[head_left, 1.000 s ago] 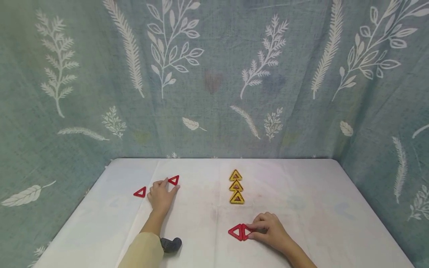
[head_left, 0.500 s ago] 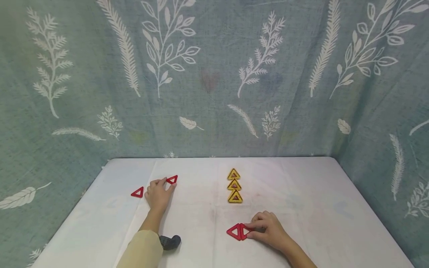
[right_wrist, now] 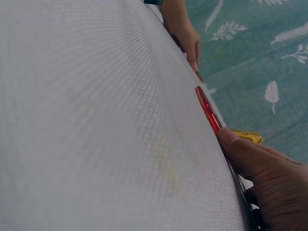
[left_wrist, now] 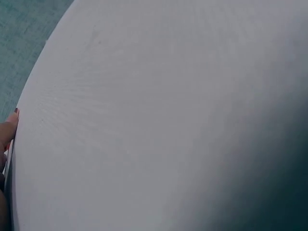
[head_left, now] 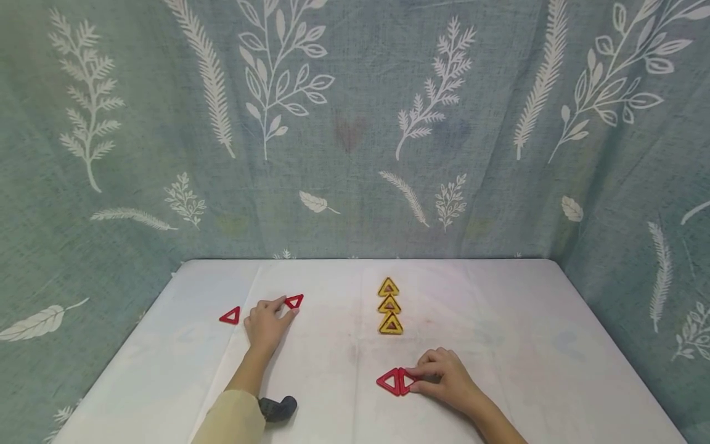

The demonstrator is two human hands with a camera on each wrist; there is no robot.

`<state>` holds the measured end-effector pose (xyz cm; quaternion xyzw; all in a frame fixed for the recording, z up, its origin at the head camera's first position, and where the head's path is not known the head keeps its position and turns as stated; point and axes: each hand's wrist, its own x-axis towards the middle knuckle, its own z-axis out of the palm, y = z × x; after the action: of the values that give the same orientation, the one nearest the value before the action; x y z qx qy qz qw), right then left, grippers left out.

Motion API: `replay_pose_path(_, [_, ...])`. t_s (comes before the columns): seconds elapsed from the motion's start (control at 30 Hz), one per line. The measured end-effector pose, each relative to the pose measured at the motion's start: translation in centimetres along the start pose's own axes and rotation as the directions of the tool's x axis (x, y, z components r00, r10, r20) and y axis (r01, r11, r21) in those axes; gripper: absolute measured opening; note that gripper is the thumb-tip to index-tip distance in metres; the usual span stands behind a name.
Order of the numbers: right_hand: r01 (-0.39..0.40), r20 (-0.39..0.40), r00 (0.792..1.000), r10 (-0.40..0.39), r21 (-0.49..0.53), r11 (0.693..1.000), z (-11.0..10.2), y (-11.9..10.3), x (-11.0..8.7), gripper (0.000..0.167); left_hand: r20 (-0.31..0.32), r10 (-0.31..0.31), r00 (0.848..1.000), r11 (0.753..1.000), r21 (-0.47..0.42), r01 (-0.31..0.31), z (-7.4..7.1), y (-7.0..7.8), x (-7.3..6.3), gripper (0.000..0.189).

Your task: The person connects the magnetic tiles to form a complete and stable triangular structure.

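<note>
My left hand (head_left: pixel 267 325) reaches over the white table at the left and pinches a small red triangle frame (head_left: pixel 300 300) between index finger and thumb. To its left lies another red triangle frame (head_left: pixel 238 316), untouched. Near the front, my right hand (head_left: pixel 448 383) holds a red triangle frame (head_left: pixel 402 382) by its right side with thumb and index finger. Its straight left edge lies along that of a second red triangle frame (head_left: pixel 381 382), so the two form a diamond. In the right wrist view the thumb (right_wrist: pixel 228 137) presses at a red frame (right_wrist: pixel 207 107) seen edge-on.
Three yellow triangles, the nearest one (head_left: pixel 391 332) largest in view, stand in a column behind the red diamond. A dark rounded object (head_left: pixel 280 408) shows beside the left sleeve (head_left: pixel 233 419). Leaf-patterned cloth (head_left: pixel 355 203) hangs behind the table (head_left: pixel 499 296).
The red triangle frame at my left fingertips has turned and shifted slightly right. My right hand and the red pair hold still; the head view has shifted a little.
</note>
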<state>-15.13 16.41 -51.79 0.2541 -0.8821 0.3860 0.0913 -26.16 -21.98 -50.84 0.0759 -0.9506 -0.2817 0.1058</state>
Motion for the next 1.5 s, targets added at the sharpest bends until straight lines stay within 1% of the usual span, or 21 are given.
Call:
replay_pose_path(0.1, [-0.024,0.016,1.0,0.024,0.0,1.0,-0.1,-0.1,0.1,0.028,0.012,0.028,1.0,1.0,-0.006,-0.028,0.0,0.1,-0.5,0.053])
replay_pose_path(0.23, [-0.047,0.035,0.998,0.047,0.001,0.999,-0.2,-0.1,0.1,0.03,0.01,0.055,0.998,0.998,-0.01,-0.055,0.2,0.3,-1.2,0.054])
replay_pose_path(0.37, [-0.041,0.031,0.999,0.041,0.005,0.999,-0.1,-0.1,0.1,0.03,0.003,0.069,0.998,0.998,-0.009,-0.069,0.3,0.3,-1.8,0.054])
replay_pose_path(0.5, [-0.028,0.02,0.999,0.029,-0.005,1.0,-0.1,-0.1,0.0,0.029,0.006,0.09,0.996,0.996,-0.009,-0.09,0.5,0.7,-2.4,0.053])
replay_pose_path(0.6, [-0.035,0.022,0.999,0.035,-0.012,0.999,-0.2,-0.2,0.0,0.028,0.003,0.104,0.995,0.995,-0.011,-0.104,0.7,1.1,-2.9,0.053])
replay_pose_path(0.8, [-0.051,0.033,0.998,0.05,0.004,0.999,-0.2,-0.2,0.0,0.029,-0.006,0.126,0.992,0.992,-0.019,-0.126,0.9,1.5,-3.7,0.051])
replay_pose_path(1.0, [-0.031,0.023,0.999,0.031,0.005,0.999,0.0,-0.1,0.0,0.028,-0.006,0.167,0.986,0.986,-0.027,-0.167,1.0,1.9,-4.5,0.051])
replay_pose_path(1.2, [-0.02,0.017,1.0,0.02,-0.009,1.0,-0.1,-0.2,0.0,0.028,0.014,0.193,0.981,0.98,-0.044,-0.192,1.2,2.7,-5.4,0.049])
replay_pose_path(1.37, [-0.01,0.014,1.0,0.011,-0.018,1.0,0.0,-0.2,0.0,0.028,0.028,0.228,0.973,0.972,-0.058,-0.226,1.4,3.2,-6.1,0.047])
replay_pose_path(1.5, [-0.011,0.01,1.0,0.012,-0.02,1.0,0.1,-0.2,0.0,0.028,0.041,0.258,0.965,0.965,-0.062,-0.256,1.7,3.3,-6.4,0.047])
